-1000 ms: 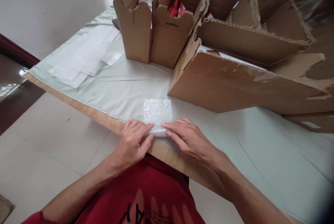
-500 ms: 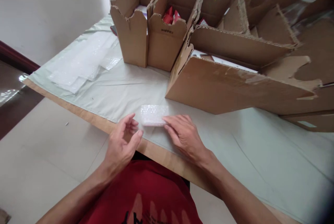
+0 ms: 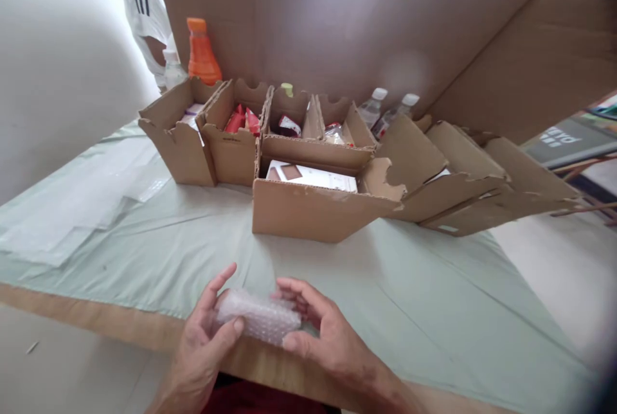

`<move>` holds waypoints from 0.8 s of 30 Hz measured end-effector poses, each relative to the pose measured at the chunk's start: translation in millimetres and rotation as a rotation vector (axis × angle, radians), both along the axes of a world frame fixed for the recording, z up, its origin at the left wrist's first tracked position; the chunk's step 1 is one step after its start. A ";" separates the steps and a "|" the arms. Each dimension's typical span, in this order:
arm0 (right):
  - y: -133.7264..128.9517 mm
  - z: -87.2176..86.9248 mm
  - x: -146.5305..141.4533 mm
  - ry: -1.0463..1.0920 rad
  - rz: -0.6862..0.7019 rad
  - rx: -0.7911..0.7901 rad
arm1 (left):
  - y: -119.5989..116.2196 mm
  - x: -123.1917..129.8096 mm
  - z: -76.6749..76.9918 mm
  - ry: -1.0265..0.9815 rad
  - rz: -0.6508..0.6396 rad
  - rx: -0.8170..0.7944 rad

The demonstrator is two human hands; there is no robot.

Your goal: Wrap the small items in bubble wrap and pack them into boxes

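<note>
A small bubble-wrapped package [image 3: 258,316] is held between both hands above the table's front edge. Around its left end is my left hand [image 3: 207,333], the thumb on the near face, the index finger raised and the other fingers behind. My right hand [image 3: 328,333] clasps the right end, its thumb at the lower corner and its fingers curled over the far side. What lies inside the wrap cannot be made out.
Cardboard bins [image 3: 318,211] with packets and boxes line the table's back. Flat bubble-wrap sheets [image 3: 87,202] lie at the left. Behind the bins stand an orange bottle [image 3: 202,54], clear bottles [image 3: 373,105] and a tall cardboard panel [image 3: 308,22]. A person in a white sleeve [image 3: 147,12] is at the back left.
The package has come up off the cloth. My left hand, earlier apart from it, now grips its left end, and my right hand stays at the right end. The view has tilted up and turned right.
</note>
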State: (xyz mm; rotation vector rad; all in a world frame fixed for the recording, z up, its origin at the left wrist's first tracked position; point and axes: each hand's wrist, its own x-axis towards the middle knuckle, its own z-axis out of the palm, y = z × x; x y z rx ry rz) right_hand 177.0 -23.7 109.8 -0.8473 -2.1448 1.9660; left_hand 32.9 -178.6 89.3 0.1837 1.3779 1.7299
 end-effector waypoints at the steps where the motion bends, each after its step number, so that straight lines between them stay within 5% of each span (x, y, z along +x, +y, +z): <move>1: 1.2 2.2 3.0 0.006 -0.003 -0.013 | 3.3 3.6 0.3 -0.009 -0.010 0.005; 6: 21.3 28.9 23.7 0.099 -0.059 0.244 | 20.0 -12.9 13.2 0.277 -0.057 0.083; 11: 67.4 80.5 63.6 0.213 -0.289 0.587 | 71.7 -69.7 86.7 1.164 -0.086 0.179; 13: 84.4 102.5 74.1 0.235 -0.473 0.675 | 109.8 -78.6 121.8 1.410 -0.262 0.284; 16: 102.9 127.5 80.2 0.250 -0.745 0.764 | 172.5 -71.4 158.3 1.617 -0.692 0.368; 20: 116.4 133.8 88.7 0.281 -0.895 0.789 | 233.6 -50.7 170.2 1.722 -1.107 0.221; 24: 124.8 121.4 106.4 0.227 -0.862 0.785 | 252.0 -42.0 159.5 1.824 -1.182 0.076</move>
